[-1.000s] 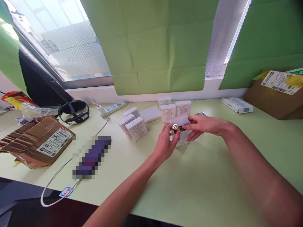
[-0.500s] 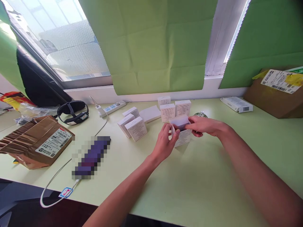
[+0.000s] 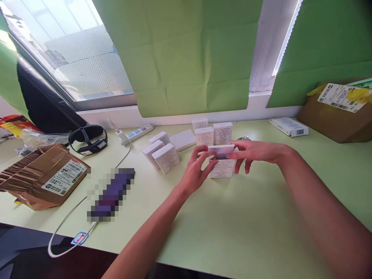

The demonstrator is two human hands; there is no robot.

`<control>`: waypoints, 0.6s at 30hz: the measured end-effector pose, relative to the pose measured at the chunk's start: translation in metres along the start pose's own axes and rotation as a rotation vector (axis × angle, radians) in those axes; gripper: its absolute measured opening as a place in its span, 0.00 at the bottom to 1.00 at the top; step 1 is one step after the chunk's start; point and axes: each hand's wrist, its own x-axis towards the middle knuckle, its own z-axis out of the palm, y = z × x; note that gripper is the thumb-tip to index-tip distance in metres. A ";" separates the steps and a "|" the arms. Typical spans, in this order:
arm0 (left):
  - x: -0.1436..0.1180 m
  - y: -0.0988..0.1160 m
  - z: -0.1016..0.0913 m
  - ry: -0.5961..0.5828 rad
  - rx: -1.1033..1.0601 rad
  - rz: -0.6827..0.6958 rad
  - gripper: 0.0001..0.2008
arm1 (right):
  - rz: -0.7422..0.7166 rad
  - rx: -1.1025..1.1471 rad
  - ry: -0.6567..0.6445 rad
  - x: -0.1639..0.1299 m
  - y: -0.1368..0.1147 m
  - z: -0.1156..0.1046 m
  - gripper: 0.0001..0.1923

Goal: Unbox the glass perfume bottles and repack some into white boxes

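Note:
A small white carton [image 3: 221, 169] with printed text on its front stands upright on the table, its top flap raised. My left hand [image 3: 197, 170] grips the left side of the carton, thumb at the front and fingers near the flap. My right hand [image 3: 251, 152] is at the upper right corner, thumb and forefinger closed around the edge of the flap, other fingers hanging loose. A small gold-coloured bit shows by the left fingertips; what it is I cannot make out. Most of the carton's inside is hidden.
Similar white cartons stand behind [image 3: 204, 136] and to the left [image 3: 166, 159], near a flat white box [image 3: 183, 140]. A shiny round object sits partly behind my right hand. Left are a phone [image 3: 112, 195] on a cable, a power strip [image 3: 140, 132], a headset [image 3: 88, 140] and a cardboard box [image 3: 43, 174].
The raised flap has tipped lower and now looks nearly edge-on. My right wrist has lifted, and the left fingers have moved up beside the flap. The view has shifted slightly.

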 end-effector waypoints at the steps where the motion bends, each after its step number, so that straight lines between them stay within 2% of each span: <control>1: 0.000 0.001 -0.001 -0.017 0.034 0.012 0.11 | -0.001 0.002 0.009 0.000 0.000 0.000 0.33; 7: -0.001 0.004 -0.004 -0.057 0.060 0.101 0.09 | 0.000 -0.028 0.015 0.007 -0.004 0.008 0.25; 11: -0.001 0.002 -0.002 -0.101 0.124 0.099 0.10 | 0.006 -0.024 0.018 0.009 -0.004 0.010 0.27; 15: -0.001 0.000 -0.003 -0.050 0.147 0.105 0.13 | -0.006 -0.023 0.007 0.009 -0.004 0.009 0.27; 18: -0.001 0.001 -0.003 -0.094 0.172 0.110 0.15 | -0.014 -0.037 0.004 0.009 -0.004 0.009 0.27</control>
